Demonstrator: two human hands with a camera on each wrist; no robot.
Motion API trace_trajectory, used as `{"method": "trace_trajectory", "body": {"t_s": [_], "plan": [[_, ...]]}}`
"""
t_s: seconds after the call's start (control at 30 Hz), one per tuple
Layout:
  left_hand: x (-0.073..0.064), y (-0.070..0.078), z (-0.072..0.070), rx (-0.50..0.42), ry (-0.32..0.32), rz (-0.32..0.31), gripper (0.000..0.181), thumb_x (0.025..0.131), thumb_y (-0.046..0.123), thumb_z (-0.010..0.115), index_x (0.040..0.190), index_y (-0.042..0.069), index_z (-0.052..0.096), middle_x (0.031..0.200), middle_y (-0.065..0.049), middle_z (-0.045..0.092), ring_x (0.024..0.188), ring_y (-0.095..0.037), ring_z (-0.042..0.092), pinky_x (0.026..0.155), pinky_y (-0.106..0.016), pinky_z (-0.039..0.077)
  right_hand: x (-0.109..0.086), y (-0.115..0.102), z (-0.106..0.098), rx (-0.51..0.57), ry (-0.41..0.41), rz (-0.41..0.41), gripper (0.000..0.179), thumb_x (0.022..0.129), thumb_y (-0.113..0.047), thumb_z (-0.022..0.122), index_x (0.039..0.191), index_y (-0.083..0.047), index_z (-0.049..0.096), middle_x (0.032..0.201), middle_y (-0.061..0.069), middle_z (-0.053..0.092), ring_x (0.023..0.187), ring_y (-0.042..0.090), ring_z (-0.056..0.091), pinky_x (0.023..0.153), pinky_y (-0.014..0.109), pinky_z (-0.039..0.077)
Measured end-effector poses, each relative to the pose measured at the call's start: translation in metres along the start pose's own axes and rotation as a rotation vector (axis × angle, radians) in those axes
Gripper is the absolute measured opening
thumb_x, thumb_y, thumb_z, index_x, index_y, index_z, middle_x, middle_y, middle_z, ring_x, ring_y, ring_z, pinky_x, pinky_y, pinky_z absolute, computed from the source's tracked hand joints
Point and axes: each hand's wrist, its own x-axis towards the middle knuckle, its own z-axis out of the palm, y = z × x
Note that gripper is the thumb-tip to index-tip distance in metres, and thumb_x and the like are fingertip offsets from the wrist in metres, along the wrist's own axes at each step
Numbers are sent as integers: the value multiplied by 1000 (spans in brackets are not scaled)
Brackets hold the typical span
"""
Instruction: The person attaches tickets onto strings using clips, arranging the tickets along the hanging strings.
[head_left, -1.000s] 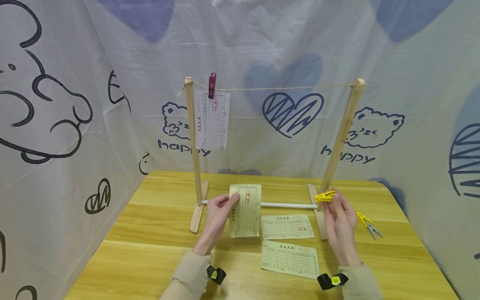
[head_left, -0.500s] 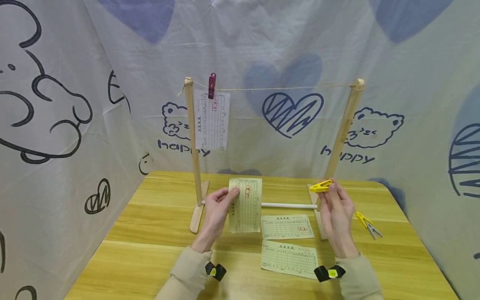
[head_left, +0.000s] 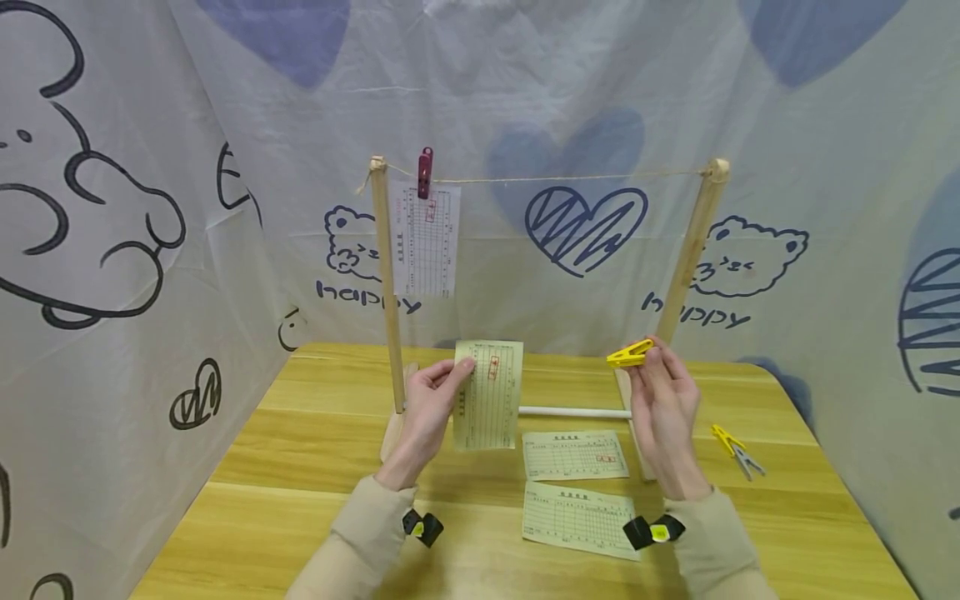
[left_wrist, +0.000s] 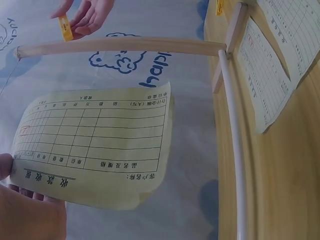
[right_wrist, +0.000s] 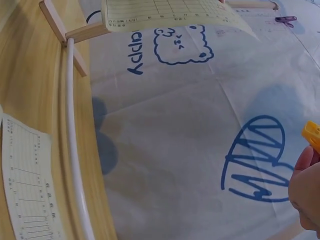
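My left hand [head_left: 429, 415] pinches a pale yellow receipt slip [head_left: 491, 412] by its left edge, thumb in front. The slip hangs upright above the table, with a red stamp near its top. In the left wrist view the receipt slip [left_wrist: 100, 145] bows slightly, and its far corner curls. My right hand [head_left: 663, 408] pinches a yellow clothespin [head_left: 630, 353] between thumb and fingers, pointing left. Above both hands a string [head_left: 555, 178] runs between two wooden posts. A dark red clothespin [head_left: 425, 173] fixes a white receipt slip [head_left: 426, 242] to the string near the left post.
Two more receipt slips [head_left: 576, 455] lie on the wooden table [head_left: 247, 517] between the hands. A yellow-and-grey clothespin [head_left: 738, 452] lies at the right. The stand's right post [head_left: 693, 250] rises behind the right hand; a white rod [head_left: 573, 412] joins the feet.
Both hands have risen toward the string, the left with the receipt slip and the right with the yellow clothespin. The right hand has also moved a little left.
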Motion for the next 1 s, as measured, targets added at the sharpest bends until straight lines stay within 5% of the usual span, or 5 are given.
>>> {"method": "trace_trajectory", "body": {"t_s": [0.33, 0.6, 0.73, 1.0], "plan": [[3, 15, 4, 25, -16, 20, 21, 97, 15, 68, 108, -3, 71, 81, 6, 76, 75, -8, 70, 71, -23, 58, 6, -3, 20, -65, -89, -78, 26, 100, -8, 59, 123, 2, 59, 116, 11, 62, 105, 18, 64, 93, 23, 57], [6, 28, 6, 9, -35, 15, 13, 96, 15, 68, 104, 6, 74, 82, 6, 76, 71, -6, 65, 65, -20, 55, 14, -9, 34, 12, -172, -122, 22, 98, -3, 60, 119, 5, 61, 108, 13, 67, 99, 20, 66, 83, 24, 58], [8, 35, 8, 1, -51, 17, 7, 96, 15, 69, 98, 13, 75, 82, 6, 76, 67, -5, 60, 58, -17, 47, 17, -12, 39, -31, -197, -142, 22, 99, -5, 60, 119, 3, 62, 109, 12, 67, 99, 18, 65, 82, 23, 58], [12, 44, 14, -55, -26, -38, 7, 94, 14, 72, 97, 18, 76, 85, 6, 77, 75, -7, 68, 66, -19, 53, 22, -15, 47, -47, -218, -147, 25, 99, -5, 59, 121, 7, 59, 109, 11, 67, 98, 18, 64, 82, 22, 57]]}}
